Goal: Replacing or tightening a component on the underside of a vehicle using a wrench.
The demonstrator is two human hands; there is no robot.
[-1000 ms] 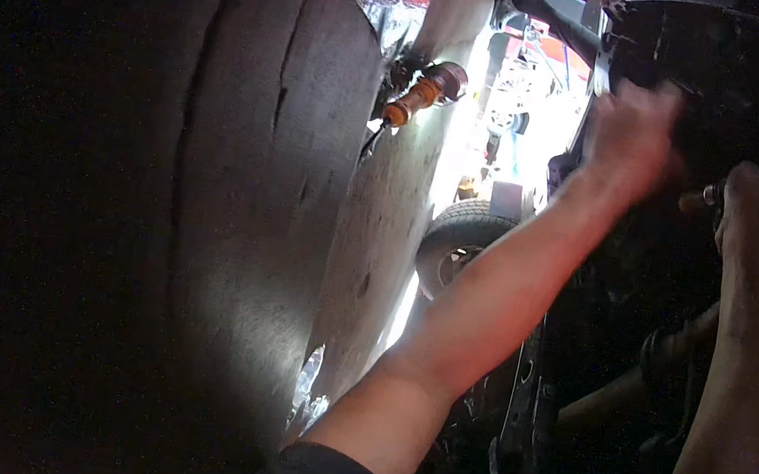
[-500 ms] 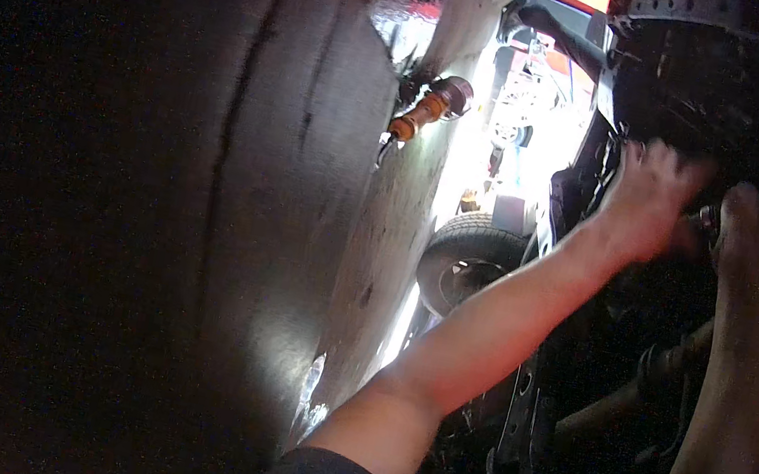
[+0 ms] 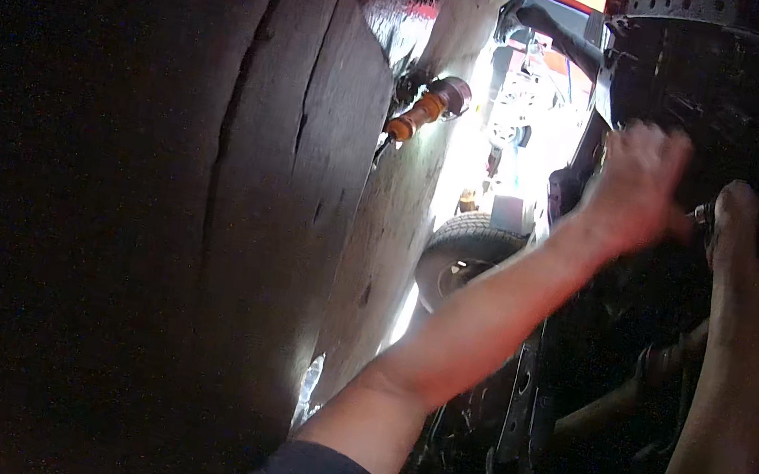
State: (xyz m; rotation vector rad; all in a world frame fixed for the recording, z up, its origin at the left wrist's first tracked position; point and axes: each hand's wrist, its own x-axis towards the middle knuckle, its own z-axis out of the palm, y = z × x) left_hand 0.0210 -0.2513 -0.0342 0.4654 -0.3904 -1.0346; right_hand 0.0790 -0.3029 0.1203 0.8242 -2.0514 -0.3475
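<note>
Both my arms reach up along the dark underside of a vehicle (image 3: 692, 79). My left hand (image 3: 640, 181) is raised beside a dark metal edge, its fingers bent over and blurred. Whatever lies under those fingers is hidden. Slightly lower and to the right, my right hand (image 3: 737, 214) is closed, thumb uppermost, around something mostly out of sight. A small shiny metal piece (image 3: 703, 214) sticks out from it toward my left hand. I cannot make out its kind.
On the left spreads a broad brownish surface (image 3: 284, 200) with dark cracks. An orange-bodied thing with a round dark-red end (image 3: 418, 117) lies on it. Beyond are a tyre (image 3: 439, 248), a dark tube (image 3: 559, 35), a perforated bracket (image 3: 684, 5) and a perforated metal strip (image 3: 523, 394).
My left hand has shifted slightly up and left, its fingers now more curled together. The right hand has barely moved; the shiny metal piece beside it shows more clearly.
</note>
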